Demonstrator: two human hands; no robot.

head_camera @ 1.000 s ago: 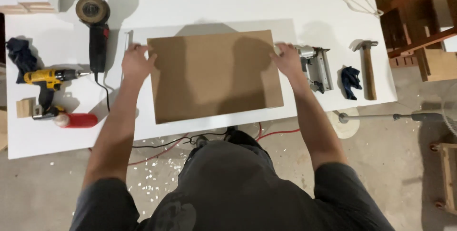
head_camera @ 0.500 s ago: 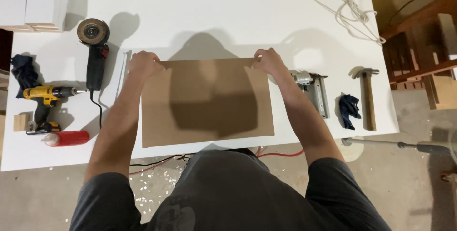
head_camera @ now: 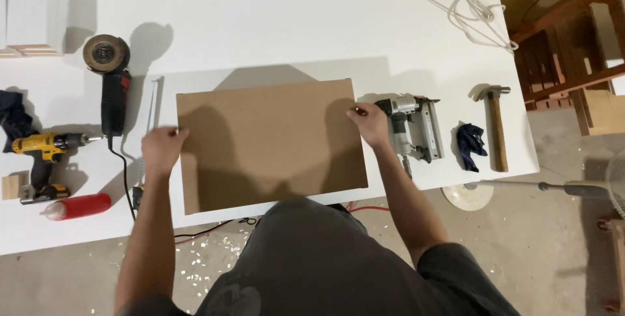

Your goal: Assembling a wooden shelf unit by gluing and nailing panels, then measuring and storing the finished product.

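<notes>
Head view: looking straight down on a workshop bench and the floor at its near edge.
Surface: large white surface point(head_camera: 273, 23), lit from above, hard shadows cast by tools and arms.
Panel: flat rectangular brown fibreboard panel point(head_camera: 270, 143), lying flat mid-surface, near edge slightly overhanging the front.
Left hand: left hand point(head_camera: 163, 148) curled on the panel's left edge, fingers gripping it.
Right hand: right hand point(head_camera: 370, 124) closed on the panel's right edge, thumb on top.
Left of panel: black angle grinder with a round disc point(head_camera: 109, 85), cord trailing off the front; yellow and black cordless drill point(head_camera: 40, 153); red plastic bottle lying on its side point(head_camera: 78, 206); small pale wood block point(head_camera: 10, 185); dark crumpled cloth point(head_camera: 13, 117).
Right of panel: grey metal nail gun point(head_camera: 416, 127) just beside the right hand; crumpled dark blue glove point(head_camera: 470, 141); wooden-handled claw hammer point(head_camera: 496, 127).
Far corner: loose white cord point(head_camera: 469, 3).
Room: grey concrete floor point(head_camera: 521, 257) strewn with pale wood chips near the surface; brown wooden rack point(head_camera: 560, 55) at right.
</notes>
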